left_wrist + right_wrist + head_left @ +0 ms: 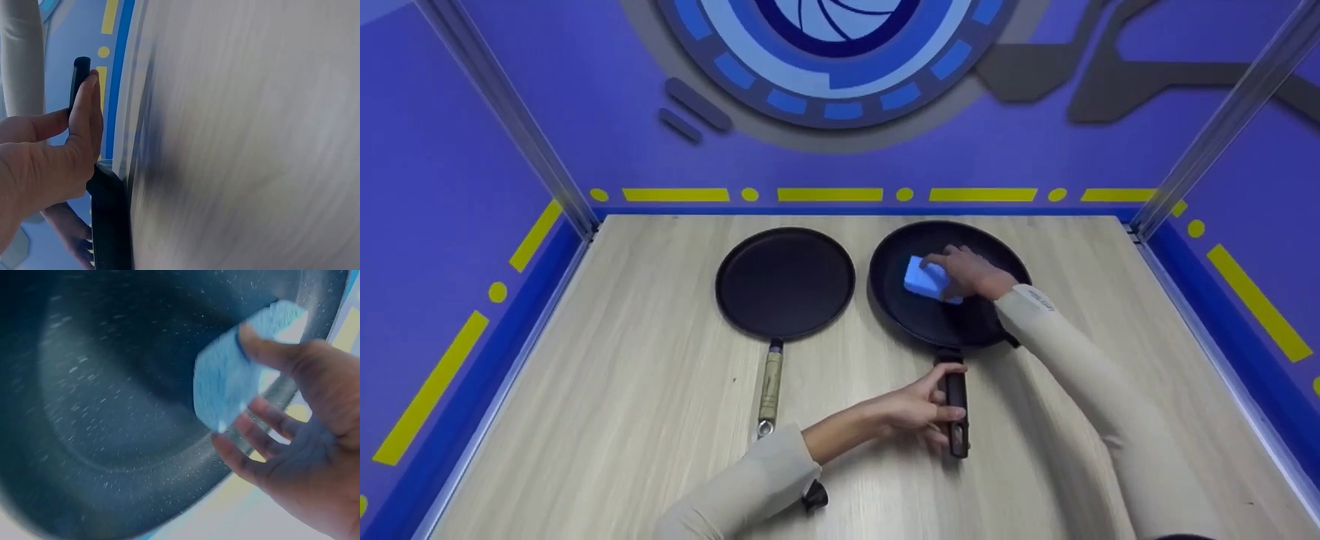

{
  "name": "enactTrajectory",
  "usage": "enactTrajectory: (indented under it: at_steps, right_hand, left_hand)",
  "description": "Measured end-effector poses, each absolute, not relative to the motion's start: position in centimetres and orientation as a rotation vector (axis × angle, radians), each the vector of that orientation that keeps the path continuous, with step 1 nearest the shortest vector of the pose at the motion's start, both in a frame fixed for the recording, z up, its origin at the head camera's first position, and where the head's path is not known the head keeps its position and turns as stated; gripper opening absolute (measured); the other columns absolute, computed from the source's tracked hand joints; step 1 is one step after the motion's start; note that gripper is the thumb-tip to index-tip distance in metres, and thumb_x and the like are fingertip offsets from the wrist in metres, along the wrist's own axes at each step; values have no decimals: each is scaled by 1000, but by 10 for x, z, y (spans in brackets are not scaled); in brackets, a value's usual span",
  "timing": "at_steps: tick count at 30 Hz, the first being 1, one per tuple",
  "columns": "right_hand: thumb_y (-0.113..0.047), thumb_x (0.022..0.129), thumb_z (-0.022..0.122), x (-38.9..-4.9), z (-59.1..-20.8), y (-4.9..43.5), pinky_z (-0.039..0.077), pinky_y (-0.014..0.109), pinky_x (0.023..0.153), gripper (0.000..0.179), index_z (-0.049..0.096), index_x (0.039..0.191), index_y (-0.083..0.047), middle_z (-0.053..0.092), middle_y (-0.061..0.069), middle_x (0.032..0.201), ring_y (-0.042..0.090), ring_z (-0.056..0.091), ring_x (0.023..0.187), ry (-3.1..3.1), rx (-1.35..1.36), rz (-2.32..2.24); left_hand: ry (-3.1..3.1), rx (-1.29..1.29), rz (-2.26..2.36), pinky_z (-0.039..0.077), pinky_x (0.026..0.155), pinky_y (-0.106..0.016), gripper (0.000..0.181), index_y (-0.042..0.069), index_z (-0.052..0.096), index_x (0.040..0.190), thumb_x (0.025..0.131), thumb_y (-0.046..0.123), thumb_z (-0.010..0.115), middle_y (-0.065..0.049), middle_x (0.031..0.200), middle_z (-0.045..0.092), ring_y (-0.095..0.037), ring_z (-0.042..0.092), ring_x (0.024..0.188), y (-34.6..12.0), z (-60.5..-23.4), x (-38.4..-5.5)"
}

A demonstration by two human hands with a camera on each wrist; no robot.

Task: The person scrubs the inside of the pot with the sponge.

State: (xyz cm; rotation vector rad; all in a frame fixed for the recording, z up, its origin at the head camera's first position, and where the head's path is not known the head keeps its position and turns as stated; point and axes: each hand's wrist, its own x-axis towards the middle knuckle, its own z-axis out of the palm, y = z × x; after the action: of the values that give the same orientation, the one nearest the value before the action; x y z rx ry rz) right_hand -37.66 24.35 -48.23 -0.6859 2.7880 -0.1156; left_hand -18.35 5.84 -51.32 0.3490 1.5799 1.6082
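Note:
A deep black frying pan (pixel 907 319) lies on the right half of the wooden table. My right hand (pixel 971 271) pinches a light blue sponge (pixel 924 279) against the pan's inside. In the right wrist view the thumb lies over the sponge (pixel 222 379) and the fingertips are at its edge; pale specks or drops dot the pan's dark surface (pixel 112 410). My left hand (pixel 911 409) holds the pan's black handle (pixel 958 409) between thumb and fingers. The left wrist view shows the handle (pixel 80 79) raised above the table within the left hand (pixel 50 157).
A flat black pan (pixel 785 283) with a wooden-looking handle (pixel 770 382) lies left of the frying pan. A small black object (pixel 814 496), partly hidden by the left sleeve, is near the table's front. Blue printed walls (pixel 840 169) enclose the table's back and sides.

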Motion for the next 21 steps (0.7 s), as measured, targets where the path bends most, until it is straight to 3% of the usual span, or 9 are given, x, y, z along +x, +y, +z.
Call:
enactTrajectory:
  at_steps: [5,12,16,21]
  right_hand:
    - [-25,79,90,-351,-479,253,49,62,103,68,55,137,-21,52,25,136,47,52,125,2700,-814,-162]
    - [-26,81,89,-326,-478,254,52,61,100,64,54,135,-25,53,24,138,44,53,124,2665,-883,-46]
    - [-27,80,89,-329,-478,252,52,60,102,66,54,136,-25,51,23,145,43,52,130,2642,-868,-31]
    - [-29,79,90,-348,-479,247,53,58,100,68,54,136,-25,53,20,140,41,53,127,2640,-891,-50]
  left_hand:
    - [1591,345,1588,65,72,-32,66,28,31,155,102,2,60,-8,109,68,-31,75,93,61,-510,-186]
    - [1570,339,1568,64,69,-27,67,26,29,157,102,1,58,-11,109,68,-36,74,99,64,-508,-188]
    - [1554,327,1570,65,71,-30,68,28,29,157,102,0,58,-12,110,68,-39,73,104,63,-509,-187]
    - [1545,320,1586,65,69,-30,68,29,30,157,102,0,58,-12,110,68,-39,74,101,59,-513,-185]
